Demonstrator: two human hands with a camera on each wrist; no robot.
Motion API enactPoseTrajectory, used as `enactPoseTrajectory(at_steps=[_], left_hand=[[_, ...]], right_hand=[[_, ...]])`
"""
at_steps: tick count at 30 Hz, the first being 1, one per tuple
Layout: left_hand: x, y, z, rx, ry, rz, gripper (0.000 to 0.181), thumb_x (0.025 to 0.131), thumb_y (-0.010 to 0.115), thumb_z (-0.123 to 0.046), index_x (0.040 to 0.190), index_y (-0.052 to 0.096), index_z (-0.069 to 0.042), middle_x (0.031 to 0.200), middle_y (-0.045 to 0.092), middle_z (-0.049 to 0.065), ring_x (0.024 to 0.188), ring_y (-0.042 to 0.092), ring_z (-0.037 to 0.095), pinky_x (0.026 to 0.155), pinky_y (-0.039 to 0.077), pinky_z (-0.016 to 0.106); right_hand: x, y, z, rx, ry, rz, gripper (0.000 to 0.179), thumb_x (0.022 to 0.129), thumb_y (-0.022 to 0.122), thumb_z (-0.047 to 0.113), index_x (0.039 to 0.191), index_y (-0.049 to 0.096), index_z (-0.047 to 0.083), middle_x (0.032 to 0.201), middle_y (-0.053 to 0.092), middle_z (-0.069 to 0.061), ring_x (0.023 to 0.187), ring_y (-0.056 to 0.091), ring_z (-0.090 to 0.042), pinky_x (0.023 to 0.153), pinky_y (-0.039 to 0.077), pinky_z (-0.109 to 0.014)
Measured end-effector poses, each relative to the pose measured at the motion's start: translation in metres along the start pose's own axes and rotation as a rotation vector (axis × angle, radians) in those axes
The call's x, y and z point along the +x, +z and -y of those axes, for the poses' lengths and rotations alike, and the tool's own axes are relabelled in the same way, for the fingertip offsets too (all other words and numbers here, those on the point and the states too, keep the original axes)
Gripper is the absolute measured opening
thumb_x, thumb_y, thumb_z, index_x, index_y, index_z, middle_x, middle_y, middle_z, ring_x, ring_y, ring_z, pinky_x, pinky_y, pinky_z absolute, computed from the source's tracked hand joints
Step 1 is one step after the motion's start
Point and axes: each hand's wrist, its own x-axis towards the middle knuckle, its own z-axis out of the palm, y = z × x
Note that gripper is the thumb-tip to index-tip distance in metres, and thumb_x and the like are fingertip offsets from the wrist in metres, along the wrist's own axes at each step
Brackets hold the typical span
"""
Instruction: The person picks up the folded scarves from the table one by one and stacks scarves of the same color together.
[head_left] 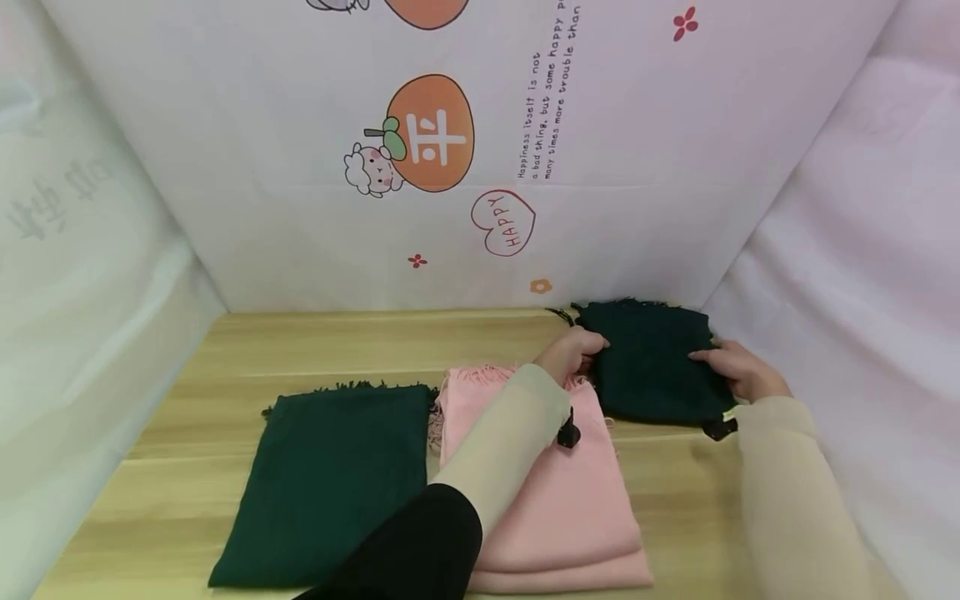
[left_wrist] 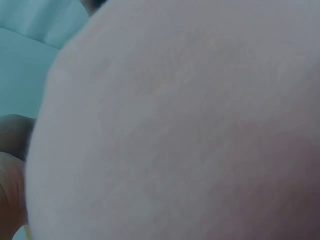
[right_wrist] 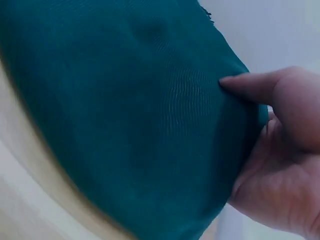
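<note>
A folded dark green fringed scarf (head_left: 652,367) is at the back right of the wooden table, held between both hands. My left hand (head_left: 572,352) grips its left edge, thumb on top and the other fingers largely out of sight. On the opposite edge, my right hand (head_left: 742,371) pinches the cloth. The right wrist view shows the right thumb (right_wrist: 250,86) lying over the green fabric (right_wrist: 125,115), with the fingers behind it. Skin of the left hand (left_wrist: 165,130) fills most of the left wrist view and hides the scarf there.
Under my left forearm lies a folded pink fringed scarf (head_left: 558,508). Left of it is another folded dark green scarf (head_left: 337,483), its fringe toward the back. White printed cloth (head_left: 300,250) walls off the table's back, and plain white cloth (head_left: 847,250) hangs close beside my right arm.
</note>
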Motion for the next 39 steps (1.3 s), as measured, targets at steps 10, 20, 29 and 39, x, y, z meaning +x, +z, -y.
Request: enactPoseTrajectory(at_steps=[10,20,29,39], left_hand=[[-0.002,-0.003,-0.002,-0.003,0.188,0.153,0.057,0.107,0.052,-0.012,0.159,0.029,-0.005,0.141,0.05,0.023,0.112,0.063,0.042,0.096,0.053,0.055],[-0.013,-0.011,-0.018,-0.047,0.264,0.216,0.05,0.108,0.049,-0.008,0.155,0.033,-0.004,0.137,0.049,0.02,0.081,0.059,0.03,0.091,0.056,0.054],[-0.021,-0.021,-0.033,-0.027,0.305,0.232,0.051,0.108,0.048,-0.008,0.156,0.032,-0.002,0.141,0.047,0.022,0.078,0.062,0.029,0.085,0.059,0.05],[-0.032,-0.04,-0.04,-0.015,0.329,0.264,0.049,0.109,0.048,-0.01,0.155,0.032,-0.003,0.128,0.051,0.019,0.066,0.058,0.026,0.096,0.052,0.06]], right_hand=[[-0.021,-0.008,0.013,-0.158,-0.151,-0.099,0.077,0.11,0.043,0.024,0.156,-0.01,-0.01,0.16,-0.012,-0.039,0.148,-0.008,-0.057,0.118,0.008,-0.07],[-0.039,-0.015,0.041,-0.219,-0.209,-0.118,0.07,0.111,0.04,0.023,0.158,-0.002,-0.009,0.161,-0.002,-0.04,0.147,0.003,-0.059,0.116,0.014,-0.072],[-0.053,-0.014,0.062,-0.23,-0.248,-0.109,0.071,0.111,0.04,0.027,0.161,-0.001,-0.003,0.162,0.001,-0.039,0.147,0.008,-0.058,0.115,0.017,-0.072],[-0.064,0.001,0.081,-0.243,-0.297,-0.11,0.068,0.112,0.039,0.028,0.163,0.004,0.001,0.162,0.011,-0.038,0.143,0.022,-0.055,0.111,0.027,-0.07]])
